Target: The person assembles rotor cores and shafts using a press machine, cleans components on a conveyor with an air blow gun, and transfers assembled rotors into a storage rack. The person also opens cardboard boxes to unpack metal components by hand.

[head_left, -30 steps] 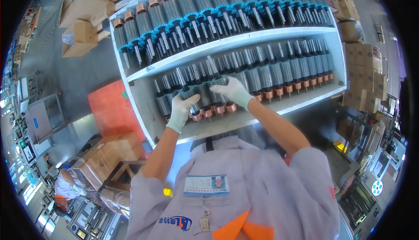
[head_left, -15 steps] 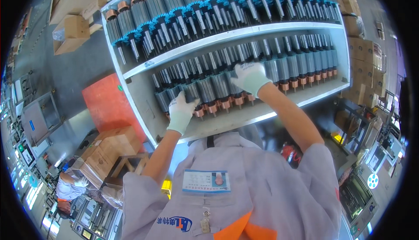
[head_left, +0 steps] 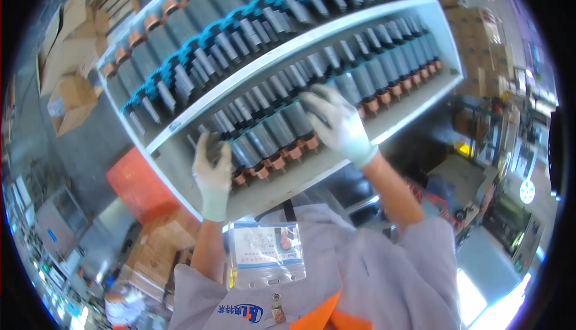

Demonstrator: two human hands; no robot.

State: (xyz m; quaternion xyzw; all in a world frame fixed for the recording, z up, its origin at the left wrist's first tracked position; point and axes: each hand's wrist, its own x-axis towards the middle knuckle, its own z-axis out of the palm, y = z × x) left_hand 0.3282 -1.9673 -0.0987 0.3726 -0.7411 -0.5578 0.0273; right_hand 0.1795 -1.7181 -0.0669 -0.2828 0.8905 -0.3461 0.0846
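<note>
Motor armatures with grey cores, copper-coloured commutators and steel shafts fill a pale two-bay crate point(head_left: 433, 21). In the nearer bay, a row of armatures point(head_left: 280, 129) lies with commutators toward me. My left hand point(head_left: 213, 168), in a whitish glove, is over the left end of that row, its thumb and fingers apart around the endmost armatures. My gloved right hand point(head_left: 339, 123) reaches over the row's middle, fingers bent and spread, hiding the armatures beneath it. Neither hand visibly lifts one. Some motion blur softens the fingertips.
Another row of armatures point(head_left: 225, 0) with blue-edged cores fills the farther bay. An orange-red panel point(head_left: 144, 183) and cardboard boxes point(head_left: 159, 249) stand left of the crate. More stacked cartons point(head_left: 474, 36) are at the right. A co-worker point(head_left: 125, 306) is at the lower left.
My left hand has moved left and down to the row's end, its fingers spreading. My right hand has shifted slightly left and nearer. The whole view has turned, tilting the crate more.
</note>
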